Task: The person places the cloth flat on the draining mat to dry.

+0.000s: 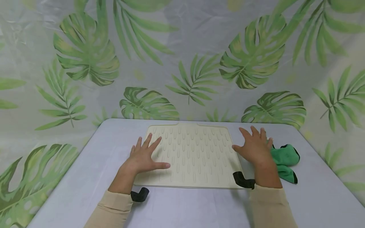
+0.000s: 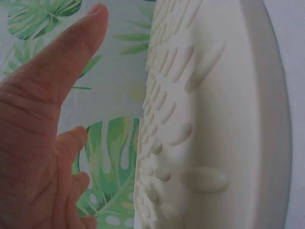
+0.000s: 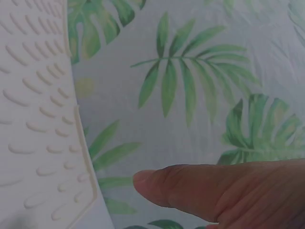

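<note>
A cream mat with raised oval ridges [image 1: 186, 155] lies flat on the white table, a shallow notch in its far edge. My left hand [image 1: 144, 157] hovers over the mat's left side with fingers spread and nothing held. In the left wrist view its thumb [image 2: 62, 57] is straight, apart from the ridged surface. My right hand [image 1: 254, 147] is above the table just past the mat's right edge, fingers spread too. Its thumb [image 3: 186, 188] points toward the mat in the right wrist view. Beside and partly behind that hand is a green cloth item with black trim [image 1: 286, 155].
The white table [image 1: 94, 164] has rounded far corners. Behind it hangs a leaf-patterned sheet [image 1: 154, 79]. A black wrist mount [image 1: 139, 194] sits at the left wrist, and another black mount [image 1: 242, 180] at the right wrist overlaps the mat's near right corner in the head view.
</note>
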`<state>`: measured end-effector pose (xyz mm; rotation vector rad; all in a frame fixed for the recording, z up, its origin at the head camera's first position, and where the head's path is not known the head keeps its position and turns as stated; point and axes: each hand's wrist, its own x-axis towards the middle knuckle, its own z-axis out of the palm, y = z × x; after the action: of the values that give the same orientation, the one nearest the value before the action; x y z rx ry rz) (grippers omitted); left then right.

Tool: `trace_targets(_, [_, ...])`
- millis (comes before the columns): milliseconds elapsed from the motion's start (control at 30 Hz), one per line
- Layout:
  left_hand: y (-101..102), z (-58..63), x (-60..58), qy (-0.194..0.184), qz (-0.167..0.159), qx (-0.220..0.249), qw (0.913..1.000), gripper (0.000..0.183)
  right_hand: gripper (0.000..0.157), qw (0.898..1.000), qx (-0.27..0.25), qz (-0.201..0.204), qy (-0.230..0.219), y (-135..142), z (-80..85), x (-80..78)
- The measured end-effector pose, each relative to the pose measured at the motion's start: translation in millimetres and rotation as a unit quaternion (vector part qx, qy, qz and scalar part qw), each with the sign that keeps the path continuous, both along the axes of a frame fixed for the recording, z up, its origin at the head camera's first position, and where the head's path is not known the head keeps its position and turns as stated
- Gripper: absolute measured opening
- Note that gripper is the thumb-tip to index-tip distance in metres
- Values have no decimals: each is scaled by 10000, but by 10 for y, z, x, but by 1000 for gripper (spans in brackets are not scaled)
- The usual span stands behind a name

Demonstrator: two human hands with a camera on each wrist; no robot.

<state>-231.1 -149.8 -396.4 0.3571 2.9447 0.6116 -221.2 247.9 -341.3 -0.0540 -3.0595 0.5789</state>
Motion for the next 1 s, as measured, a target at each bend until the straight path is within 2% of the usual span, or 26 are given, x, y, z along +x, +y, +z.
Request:
trace_targets(300, [-5, -35, -5, -271, 87, -69, 9996, 125, 83, 9997, 29, -199, -129, 159, -30, -37])
trace_targets(500, [-22, -111, -34, -570, 129, -82, 9983, 129, 85, 9991, -78, -348, -246, 286, -53, -42])
trace_targets(767, [-18, -129, -21, -953, 344, -75, 9948, 129, 90, 9967, -264, -481, -600, 501, -141, -57])
trace_targets(1000, [-18, -128, -12, -1072, 375, -177, 9934, 124, 102, 9910, -377, -733, -1055, 663, -273, -82])
